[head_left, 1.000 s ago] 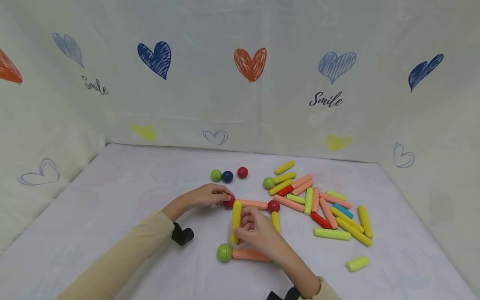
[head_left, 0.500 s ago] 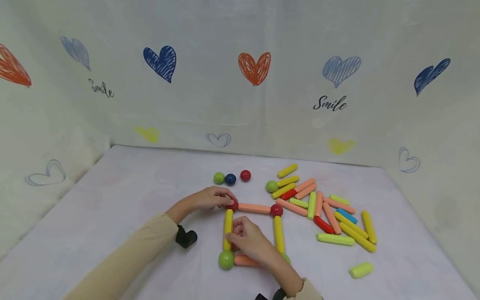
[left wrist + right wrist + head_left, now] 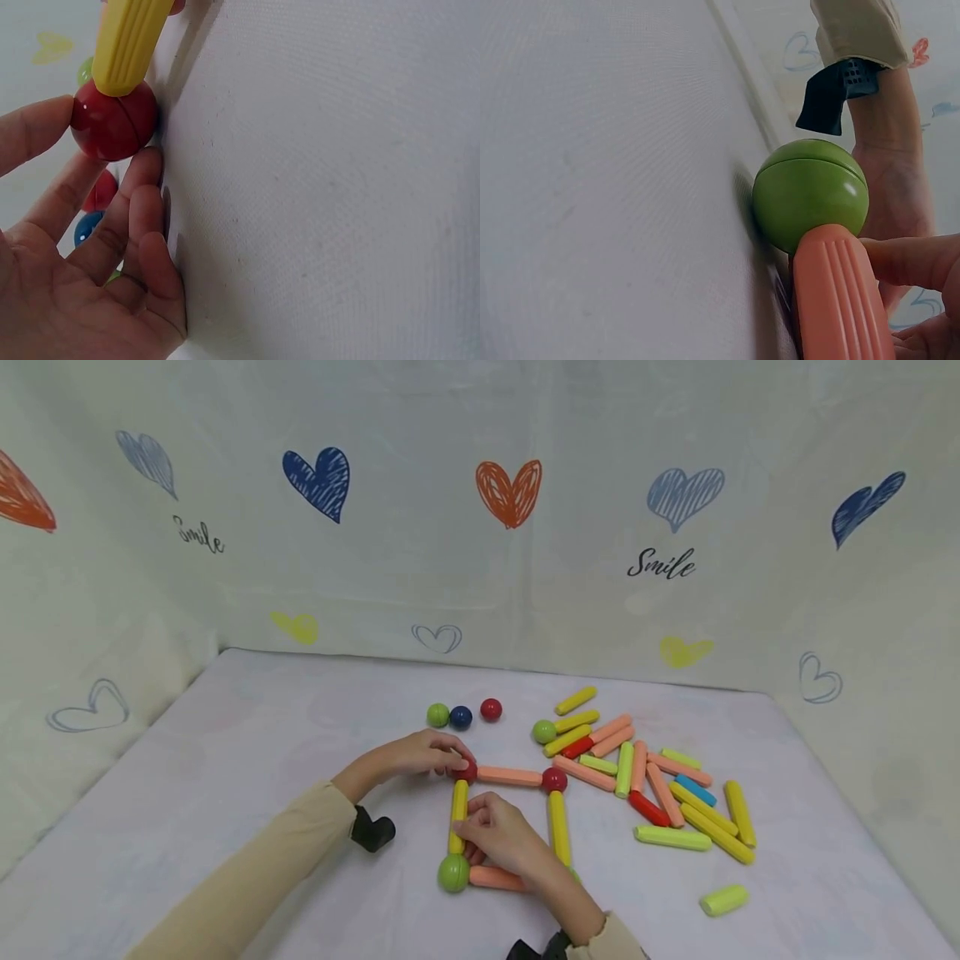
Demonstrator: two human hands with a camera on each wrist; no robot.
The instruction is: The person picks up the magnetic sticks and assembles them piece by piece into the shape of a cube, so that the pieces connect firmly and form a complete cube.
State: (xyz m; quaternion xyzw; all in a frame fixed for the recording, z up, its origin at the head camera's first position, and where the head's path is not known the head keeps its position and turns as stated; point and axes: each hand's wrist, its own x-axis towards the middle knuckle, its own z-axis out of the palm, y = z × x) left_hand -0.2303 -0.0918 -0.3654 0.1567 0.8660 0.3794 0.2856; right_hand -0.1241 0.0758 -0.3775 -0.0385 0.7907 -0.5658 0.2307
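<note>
At the frame's far left corner, my left hand (image 3: pixel 420 754) pinches a red ball (image 3: pixel 112 127) between thumb and fingers. A yellow stick (image 3: pixel 459 803) meets that ball and runs toward a green ball (image 3: pixel 453 873) nearer me. My right hand (image 3: pixel 501 833) holds this stick, thumb and fingers about its middle. An orange-pink stick (image 3: pixel 103 30) shows in part behind the yellow one in the left wrist view. Another orange-pink stick (image 3: pixel 838 300) joins the near green ball. The square's far right corner is a red ball (image 3: pixel 554 780), with a second yellow stick (image 3: pixel 559 827) below it.
Loose green, blue (image 3: pixel 461 718) and red balls lie behind the left hand. Right of the square is a scattered pile of yellow, orange-pink, red, blue and lime sticks (image 3: pixel 672 837). A short lime stick (image 3: pixel 724 900) lies nearer me. A patterned cloth wall closes the back.
The yellow stick in my right hand has come down from a raised, offset position into line between the left red ball and the near green ball. The left hand stays on the red ball.
</note>
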